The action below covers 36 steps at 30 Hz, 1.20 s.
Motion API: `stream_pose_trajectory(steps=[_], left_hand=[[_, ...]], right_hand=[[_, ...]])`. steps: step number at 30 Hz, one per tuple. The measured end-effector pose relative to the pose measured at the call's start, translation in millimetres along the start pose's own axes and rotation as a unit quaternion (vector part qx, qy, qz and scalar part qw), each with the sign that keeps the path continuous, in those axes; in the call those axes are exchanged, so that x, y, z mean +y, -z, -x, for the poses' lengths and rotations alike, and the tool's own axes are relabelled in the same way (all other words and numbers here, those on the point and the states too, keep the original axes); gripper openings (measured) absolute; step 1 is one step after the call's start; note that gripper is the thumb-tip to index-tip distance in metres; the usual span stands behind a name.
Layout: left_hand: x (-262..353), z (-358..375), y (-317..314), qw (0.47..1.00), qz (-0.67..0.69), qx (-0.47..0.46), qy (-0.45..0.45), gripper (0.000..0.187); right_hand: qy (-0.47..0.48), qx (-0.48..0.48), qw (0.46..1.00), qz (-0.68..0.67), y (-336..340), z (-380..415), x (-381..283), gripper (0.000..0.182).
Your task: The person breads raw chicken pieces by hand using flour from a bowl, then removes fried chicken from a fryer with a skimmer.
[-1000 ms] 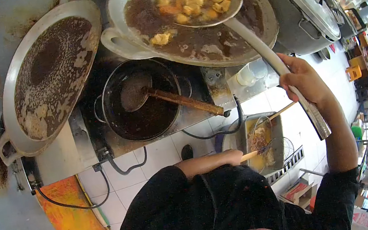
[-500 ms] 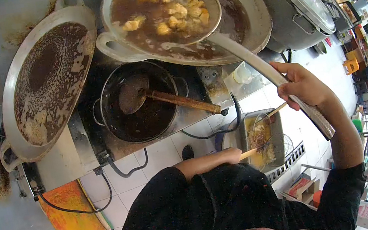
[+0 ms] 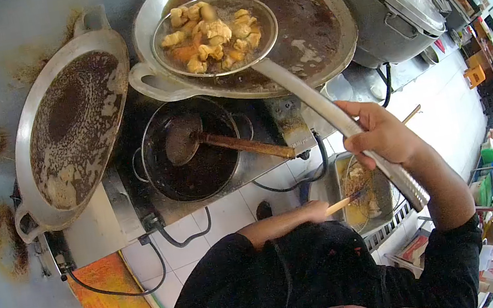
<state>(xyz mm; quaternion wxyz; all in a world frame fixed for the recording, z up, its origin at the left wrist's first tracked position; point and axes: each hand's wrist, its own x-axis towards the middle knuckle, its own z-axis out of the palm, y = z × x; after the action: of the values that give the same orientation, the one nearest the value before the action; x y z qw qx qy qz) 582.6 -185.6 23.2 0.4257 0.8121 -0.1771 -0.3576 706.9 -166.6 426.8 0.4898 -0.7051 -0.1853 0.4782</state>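
Note:
My right hand (image 3: 378,133) grips the long metal handle of a round skimmer (image 3: 304,90). The skimmer's bowl holds several golden fried pieces (image 3: 217,33) over the left part of a large wok (image 3: 332,43) of dark oil. Low in the middle, my left hand (image 3: 315,211) is closed around the wooden handle (image 3: 338,206) of a wire strainer. The strainer's basket is over a metal container (image 3: 386,212) with yellowish contents; where its rim rests is hard to tell.
A second oil wok (image 3: 24,157) tilts at the left. Between the woks and me, a dark pot (image 3: 201,190) holds a wooden-handled ladle (image 3: 245,146). A lidded pot (image 3: 366,12) stands at the upper right. Black cables (image 3: 198,236) hang from the stove front.
The skimmer has moved left in the wok, its fried pieces now gathered in the bowl. My right hand has come left and down with the handle. The view has shifted slightly.

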Motion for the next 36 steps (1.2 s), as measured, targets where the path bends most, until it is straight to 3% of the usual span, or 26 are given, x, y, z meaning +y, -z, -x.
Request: stream_pose_trajectory(steps=[3, 8, 15, 21, 23, 25, 28, 29, 31, 33, 35, 36], left_hand=[[4, 10, 5, 1.000, -0.008, 0.009, -0.007, 0.029], [-6, 11, -4, 0.998, 0.009, 0.061, -0.016, 0.035], [-20, 5, -15, 0.999, 0.002, 0.031, 0.004, 0.034], [-24, 20, -7, 0.998, 0.010, 0.057, -0.013, 0.036], [-4, 37, 10, 0.998, 0.014, 0.056, 0.036, 0.034], [-3, 44, 14, 0.997, -0.005, 0.077, 0.024, 0.032], [0, 45, 16, 0.996, 0.032, 0.082, 0.007, 0.031], [-2, 45, 16, 0.996, 0.042, 0.074, -0.013, 0.030], [-27, 29, 0, 0.991, 0.054, 0.098, -0.073, 0.033], [-104, -26, -39, 0.983, 0.113, 0.088, -0.111, 0.038], [-55, 6, -5, 0.984, 0.042, 0.063, -0.160, 0.043], [28, 49, 32, 0.983, 0.031, 0.034, -0.179, 0.043]], right_hand=[[0.011, -0.010, 1.000, -0.020, -4, 4, 11, 0.069], [0.046, 0.005, 0.997, -0.065, -15, 18, 15, 0.074], [0.094, 0.054, 0.994, -0.028, -13, 40, 0, 0.065], [0.113, 0.092, 0.989, -0.006, -7, 81, -3, 0.057], [0.136, 0.107, 0.985, -0.012, -4, 70, 5, 0.053], [0.116, 0.109, 0.987, 0.011, -3, 80, 9, 0.048], [0.117, 0.122, 0.985, 0.027, -5, 75, 24, 0.062], [0.132, 0.125, 0.982, 0.045, -3, 68, 31, 0.057], [0.105, 0.146, 0.983, 0.015, -4, 66, 35, 0.057], [0.092, 0.152, 0.984, 0.010, -4, 68, 41, 0.052], [0.131, 0.128, 0.983, -0.020, -3, 65, 50, 0.040], [0.130, 0.137, 0.982, -0.027, -6, 62, 54, 0.038]])
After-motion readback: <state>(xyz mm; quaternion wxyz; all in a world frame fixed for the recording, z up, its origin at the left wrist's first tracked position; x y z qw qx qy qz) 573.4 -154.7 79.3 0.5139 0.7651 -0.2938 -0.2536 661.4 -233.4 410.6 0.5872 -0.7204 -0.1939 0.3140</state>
